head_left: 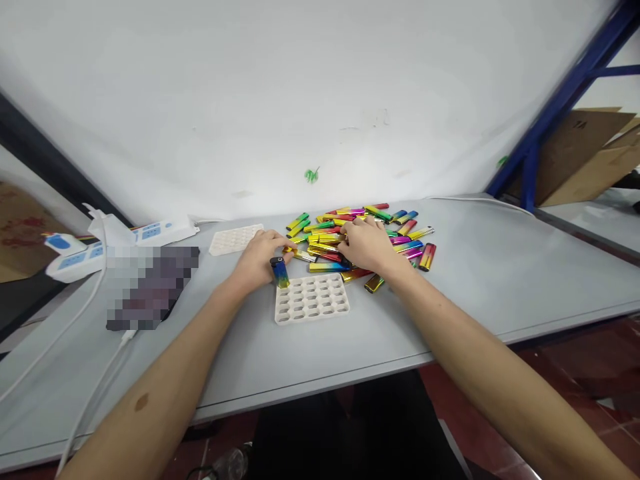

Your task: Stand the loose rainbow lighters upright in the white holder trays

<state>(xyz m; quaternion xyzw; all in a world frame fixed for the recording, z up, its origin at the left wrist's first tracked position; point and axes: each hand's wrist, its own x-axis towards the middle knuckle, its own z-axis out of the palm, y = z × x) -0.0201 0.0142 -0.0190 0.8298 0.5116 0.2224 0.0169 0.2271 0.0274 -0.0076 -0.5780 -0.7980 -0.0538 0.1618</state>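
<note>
A loose pile of shiny multicoloured lighters (325,238) lies on the table. My left hand (260,259) is at the pile's left edge, thumb and fingers closed on the end of a yellow-and-silver lighter (304,255). Over the middle of the pile, my right hand (367,243) has its fingers curled down among the lighters; what is under the fingertips is hidden. In front of the pile sits a white slotted tray (313,308). One blue-and-gold lighter (281,273) stands upright in its back left corner, close beside my left hand.
A second white tray (233,240) lies behind my left hand. White power strips (155,231), cables and a blurred dark object (160,287) occupy the table's left side. A white wall (310,100) rises behind. Cardboard boxes (580,153) stand beyond the blue frame (530,173) on the right.
</note>
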